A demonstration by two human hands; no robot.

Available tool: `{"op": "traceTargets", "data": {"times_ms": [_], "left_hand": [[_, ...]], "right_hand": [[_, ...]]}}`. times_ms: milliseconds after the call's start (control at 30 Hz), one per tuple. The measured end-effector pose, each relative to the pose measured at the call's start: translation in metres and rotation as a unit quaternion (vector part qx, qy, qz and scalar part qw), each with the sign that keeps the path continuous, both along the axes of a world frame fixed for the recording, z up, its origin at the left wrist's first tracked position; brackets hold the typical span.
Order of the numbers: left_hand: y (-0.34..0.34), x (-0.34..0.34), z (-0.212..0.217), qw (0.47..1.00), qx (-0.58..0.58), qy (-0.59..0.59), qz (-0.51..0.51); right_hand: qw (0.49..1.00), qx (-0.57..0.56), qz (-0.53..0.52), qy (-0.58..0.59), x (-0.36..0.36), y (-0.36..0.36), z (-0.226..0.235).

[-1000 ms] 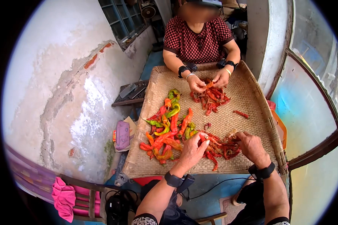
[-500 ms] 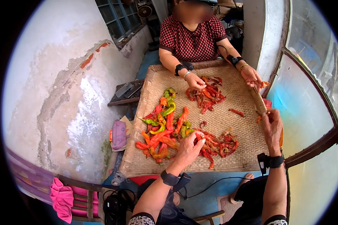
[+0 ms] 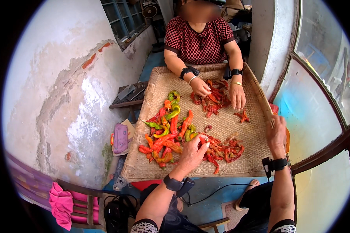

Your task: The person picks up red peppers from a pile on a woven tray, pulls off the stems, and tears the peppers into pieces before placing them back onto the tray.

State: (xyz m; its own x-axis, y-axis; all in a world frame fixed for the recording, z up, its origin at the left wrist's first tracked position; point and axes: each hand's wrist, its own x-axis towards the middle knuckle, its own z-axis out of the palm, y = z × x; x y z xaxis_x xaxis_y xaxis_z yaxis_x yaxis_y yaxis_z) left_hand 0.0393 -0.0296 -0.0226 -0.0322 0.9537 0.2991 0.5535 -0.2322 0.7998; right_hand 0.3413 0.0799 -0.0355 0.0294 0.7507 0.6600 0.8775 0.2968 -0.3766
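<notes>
The left hand (image 3: 192,152) pinches a red pepper (image 3: 203,140) over the woven tray (image 3: 225,125), beside the split pile (image 3: 221,150). The right hand (image 3: 276,132), half curled at the tray's right rim, hides its fingertips; any hold is unclear. It has risen slightly since half a second ago.

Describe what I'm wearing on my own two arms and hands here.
Both forearms are bare. The left hand has a black strap on its wrist with a small black device clipped to it; the right hand has the same. Patterned black-and-white short sleeves show at the lower edge. No gloves.
</notes>
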Motion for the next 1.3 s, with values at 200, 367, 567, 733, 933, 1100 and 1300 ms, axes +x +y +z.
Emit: {"op": "traceTargets", "data": {"times_ms": [200, 367, 567, 733, 933, 1100, 1300], "left_hand": [[-0.002, -0.005, 0.003, 1.000, 0.015, 0.003, 0.011], [-0.005, -0.007, 0.013, 1.000, -0.005, -0.004, 0.019], [-0.008, -0.012, 0.009, 0.998, 0.047, 0.022, 0.019], [-0.009, -0.013, 0.014, 0.999, 0.026, 0.020, 0.023], [-0.006, -0.011, 0.007, 0.999, 0.029, 0.039, 0.018], [0.001, 0.002, -0.009, 0.999, -0.011, 0.032, 0.004], [0.009, 0.019, -0.013, 0.959, -0.133, -0.245, -0.054]], "right_hand": [[0.919, -0.192, 0.333, -0.094, -0.097, -0.047, -0.013], [0.900, -0.168, 0.343, -0.210, -0.124, -0.069, -0.021], [0.878, -0.231, 0.333, -0.256, -0.126, -0.069, -0.020], [0.920, -0.196, 0.315, -0.123, -0.116, -0.058, -0.003], [0.924, -0.170, 0.312, 0.140, -0.096, -0.045, 0.017], [0.865, -0.288, 0.346, 0.222, -0.094, -0.050, 0.021], [0.864, -0.240, 0.386, 0.217, -0.113, -0.060, 0.002]]}}
